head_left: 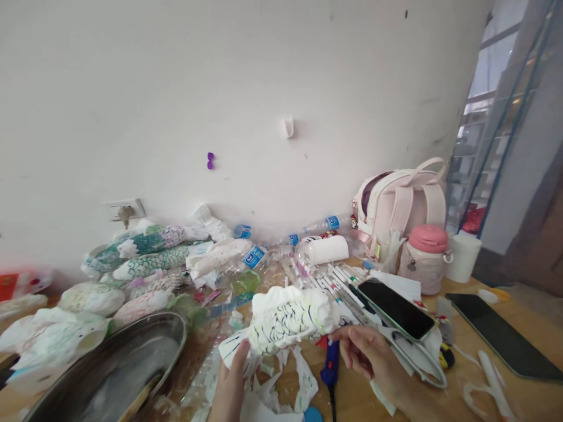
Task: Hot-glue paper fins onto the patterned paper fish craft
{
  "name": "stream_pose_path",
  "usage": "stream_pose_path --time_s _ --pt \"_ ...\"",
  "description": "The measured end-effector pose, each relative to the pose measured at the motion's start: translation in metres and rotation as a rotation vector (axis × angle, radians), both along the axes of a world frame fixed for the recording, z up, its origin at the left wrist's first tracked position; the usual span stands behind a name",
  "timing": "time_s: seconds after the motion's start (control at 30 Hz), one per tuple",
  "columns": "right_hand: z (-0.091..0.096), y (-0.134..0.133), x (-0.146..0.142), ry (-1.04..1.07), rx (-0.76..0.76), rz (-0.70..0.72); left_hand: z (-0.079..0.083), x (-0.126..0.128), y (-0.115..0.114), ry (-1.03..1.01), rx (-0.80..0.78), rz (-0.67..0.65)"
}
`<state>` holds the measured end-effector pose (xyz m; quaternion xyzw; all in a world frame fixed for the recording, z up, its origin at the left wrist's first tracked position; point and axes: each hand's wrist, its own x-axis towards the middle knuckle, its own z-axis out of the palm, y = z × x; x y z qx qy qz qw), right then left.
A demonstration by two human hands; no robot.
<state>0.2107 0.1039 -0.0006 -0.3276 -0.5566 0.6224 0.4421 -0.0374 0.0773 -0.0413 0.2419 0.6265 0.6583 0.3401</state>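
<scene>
In my left hand (233, 384) is the flat tail end of a white paper fish (290, 316), with the thumb on top. Dark and yellow-green scale marks are drawn over its padded body, which is held above the table. My right hand (367, 357) is by the fish's right end, fingers curled and the index fingertip close to its lower edge. Whether those fingers pinch anything is too small to make out. Just left of that hand lies a blue glue gun (330, 363), its red part partly under the fish. Torn white paper scraps (303, 381) lie below the fish.
A metal basin (176, 337) with a wooden handle stands at front left, beside several painted fish (153, 261). Markers (336, 284), a phone (396, 308) and a dark tablet (505, 334) lie right. Plastic bottles (255, 256), a pink backpack (396, 202) and a pink-lidded jar (426, 258) are behind.
</scene>
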Motion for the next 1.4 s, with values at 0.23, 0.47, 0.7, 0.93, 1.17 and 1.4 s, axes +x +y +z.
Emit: stream_pose_path --time_s 0.23,0.47,0.7,0.93,1.17,1.4 --pt "0.000 0.000 -0.001 -0.049 -0.042 0.060 -0.003 -0.001 -0.002 -0.131 -0.072 -0.041" --pt "-0.004 0.002 0.001 -0.096 -0.050 0.047 0.011 0.002 -0.007 -0.181 -0.094 -0.088" --pt "-0.002 0.000 0.003 -0.131 -0.013 0.132 0.021 0.003 -0.004 -0.335 -0.008 -0.044" --pt "-0.006 0.000 0.013 -0.188 -0.022 0.579 0.036 0.010 -0.004 -0.392 0.012 0.058" --pt "-0.005 0.000 0.008 0.061 -0.084 0.580 0.030 0.008 -0.009 -0.374 0.018 -0.017" --pt "-0.033 0.023 -0.007 0.449 -0.025 0.363 0.030 0.008 -0.013 -0.327 -0.045 -0.073"
